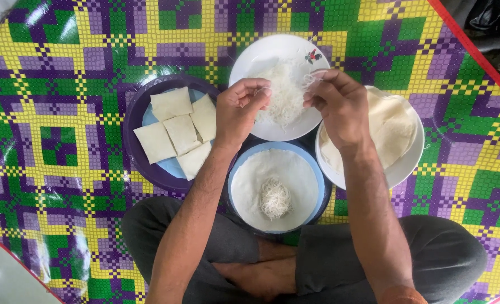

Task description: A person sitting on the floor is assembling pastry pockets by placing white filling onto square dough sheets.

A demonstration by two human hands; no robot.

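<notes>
We judge the step in hand to be portioning: our fingers [264, 90] pinch and tease apart a tuft of thin white noodles [284, 93] above the far white plate [250, 59]. The left hand [239, 110] has its fingertips closed narrow on the strands, and the right hand [337, 104] grips the same tuft from the right. A clean separation calls for a gentle pull, so only a small bunch comes free. Just near of the hands lies a round wrapper [272, 169] on a blue plate [316, 169], with a small mound of noodles [275, 198] already on it. To the left, folded parcels [177, 132] fill a purple plate [133, 118]; to the right, a stack of wrappers [393, 126] rests in a white dish [410, 163]. All sit on a chequered mat [64, 112].
</notes>
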